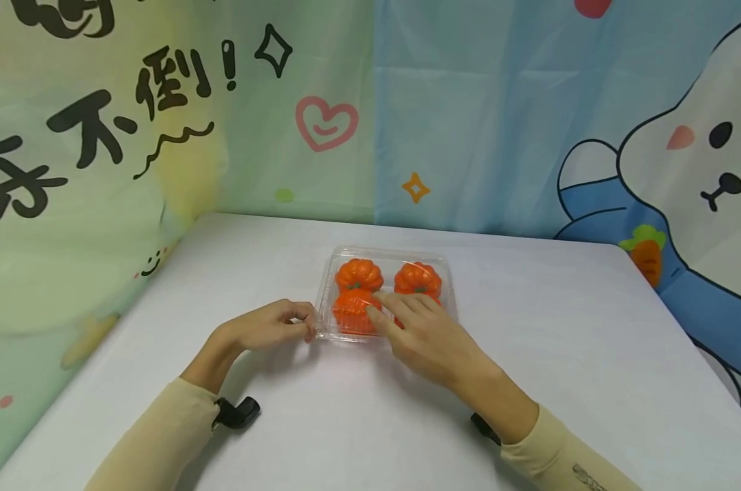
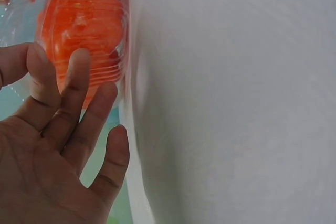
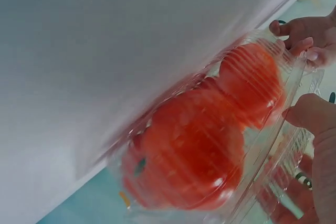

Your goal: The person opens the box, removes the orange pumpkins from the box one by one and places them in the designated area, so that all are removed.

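Observation:
A clear plastic clamshell box (image 1: 447, 274) sits mid-table with several orange toy pumpkins inside, two at the back (image 1: 358, 274) (image 1: 417, 278) and one at the front left (image 1: 353, 310). My left hand (image 1: 303, 327) is at the box's front left corner, its fingertips (image 3: 302, 35) pinching the rim there. In the left wrist view its fingers (image 2: 73, 93) lie against the box wall over a pumpkin (image 2: 84, 19). My right hand (image 1: 401, 314) rests on the lid with straight fingers and covers the front right pumpkin. Its thumb (image 3: 312, 116) presses on the lid above a pumpkin (image 3: 189, 145).
The white table (image 1: 561, 354) ends at the right and near edges. Printed cloth backdrops stand close along the left (image 1: 69, 170) and the back (image 1: 499, 123). Black wrist mounts (image 1: 238, 412) sit on both sleeves.

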Demonstrator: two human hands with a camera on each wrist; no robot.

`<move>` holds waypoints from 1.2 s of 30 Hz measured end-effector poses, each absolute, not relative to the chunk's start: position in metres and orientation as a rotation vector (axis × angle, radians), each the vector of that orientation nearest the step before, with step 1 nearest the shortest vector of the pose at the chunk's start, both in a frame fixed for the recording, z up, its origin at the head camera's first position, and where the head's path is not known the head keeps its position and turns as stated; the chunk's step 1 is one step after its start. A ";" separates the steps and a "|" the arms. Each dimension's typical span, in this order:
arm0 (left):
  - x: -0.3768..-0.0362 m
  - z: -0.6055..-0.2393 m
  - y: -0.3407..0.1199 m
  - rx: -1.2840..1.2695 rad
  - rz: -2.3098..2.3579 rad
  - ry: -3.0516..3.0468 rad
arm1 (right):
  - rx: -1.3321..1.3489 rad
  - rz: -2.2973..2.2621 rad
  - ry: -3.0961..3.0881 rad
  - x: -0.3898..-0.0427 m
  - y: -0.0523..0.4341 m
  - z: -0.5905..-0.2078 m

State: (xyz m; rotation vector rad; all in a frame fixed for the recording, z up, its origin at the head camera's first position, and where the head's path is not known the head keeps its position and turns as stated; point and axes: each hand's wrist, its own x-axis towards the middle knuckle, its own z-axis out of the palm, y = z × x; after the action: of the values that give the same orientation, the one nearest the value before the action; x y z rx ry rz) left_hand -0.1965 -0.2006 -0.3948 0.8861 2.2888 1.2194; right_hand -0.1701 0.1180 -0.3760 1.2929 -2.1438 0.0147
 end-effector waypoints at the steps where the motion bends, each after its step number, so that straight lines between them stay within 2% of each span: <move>1: -0.196 -0.395 -0.201 0.886 1.220 2.290 | 1.274 -0.003 -2.134 -0.170 0.120 -0.376; 5: -0.196 -0.394 -0.203 0.869 1.218 2.298 | 1.244 -0.041 -2.085 -0.171 0.125 -0.378; 27: -0.193 -0.392 -0.194 0.821 1.212 2.418 | 1.436 -0.062 -2.176 -0.167 0.137 -0.368; 36: -0.189 -0.388 -0.188 0.787 1.155 2.483 | 1.455 0.071 -2.158 -0.169 0.142 -0.359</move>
State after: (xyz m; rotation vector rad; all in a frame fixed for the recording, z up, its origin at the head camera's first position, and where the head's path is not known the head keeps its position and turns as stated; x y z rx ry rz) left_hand -0.1893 -0.1882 -0.3883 0.7868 2.4829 1.1551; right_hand -0.1695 0.1416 -0.3592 1.4551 -2.1578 0.0714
